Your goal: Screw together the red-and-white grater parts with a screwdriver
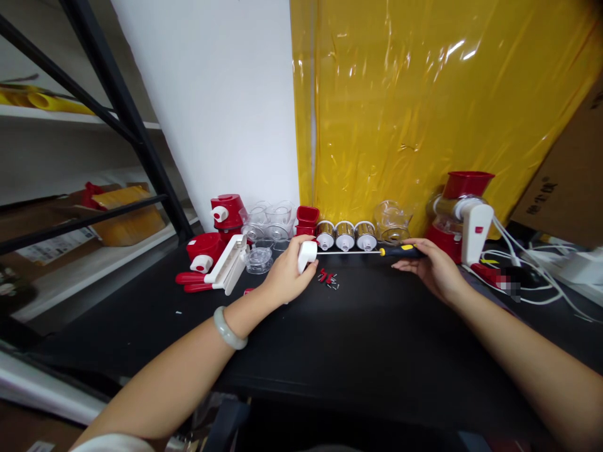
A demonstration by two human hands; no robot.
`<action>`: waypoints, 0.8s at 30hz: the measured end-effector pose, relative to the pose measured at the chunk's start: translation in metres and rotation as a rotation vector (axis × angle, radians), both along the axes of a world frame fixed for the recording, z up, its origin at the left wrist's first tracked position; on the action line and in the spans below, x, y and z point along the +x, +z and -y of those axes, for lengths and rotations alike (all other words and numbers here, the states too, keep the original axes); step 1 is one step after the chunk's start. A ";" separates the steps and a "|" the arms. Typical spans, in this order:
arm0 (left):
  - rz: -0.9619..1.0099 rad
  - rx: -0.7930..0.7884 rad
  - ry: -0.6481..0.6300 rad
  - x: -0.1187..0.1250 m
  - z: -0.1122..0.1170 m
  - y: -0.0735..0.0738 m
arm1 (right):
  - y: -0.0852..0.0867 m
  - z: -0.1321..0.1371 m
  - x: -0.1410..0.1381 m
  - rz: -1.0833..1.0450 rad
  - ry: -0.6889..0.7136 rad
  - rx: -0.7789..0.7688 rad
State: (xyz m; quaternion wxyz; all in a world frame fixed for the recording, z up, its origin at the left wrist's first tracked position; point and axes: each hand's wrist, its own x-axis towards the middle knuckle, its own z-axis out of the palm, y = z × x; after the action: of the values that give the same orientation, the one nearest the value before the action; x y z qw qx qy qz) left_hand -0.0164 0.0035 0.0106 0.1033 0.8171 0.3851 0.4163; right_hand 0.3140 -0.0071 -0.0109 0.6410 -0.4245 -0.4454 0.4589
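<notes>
My left hand is closed around a white plastic part, held up above the black table. In my right hand is a screwdriver with a black and yellow handle. Its long thin shaft runs level to the left, and the tip meets the white part or passes behind its edge; I cannot tell which. Below the shaft lies a small pile of red pieces and screws. Three metal grater drums stand in a row just behind the shaft.
Red housings, white crank arms and clear plastic parts crowd the back left. An assembled red and white grater stands at the right, near white cables. A black-framed shelf borders the left; yellow sheeting covers the back.
</notes>
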 end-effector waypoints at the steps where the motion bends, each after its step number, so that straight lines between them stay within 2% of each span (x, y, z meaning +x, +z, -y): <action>1: -0.001 -0.003 0.001 0.000 0.000 0.000 | 0.000 0.000 0.000 -0.012 0.012 -0.002; 9: 0.007 0.010 -0.010 0.001 0.000 -0.001 | 0.001 0.001 0.001 -0.059 0.055 -0.012; 24: 0.013 0.054 -0.024 0.001 0.000 0.000 | -0.002 0.000 0.002 -0.031 0.048 -0.014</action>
State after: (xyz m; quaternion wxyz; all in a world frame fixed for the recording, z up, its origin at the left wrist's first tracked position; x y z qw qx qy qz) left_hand -0.0158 0.0038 0.0102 0.0888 0.8215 0.3630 0.4308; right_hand 0.3162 -0.0070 -0.0131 0.6335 -0.4113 -0.4421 0.4838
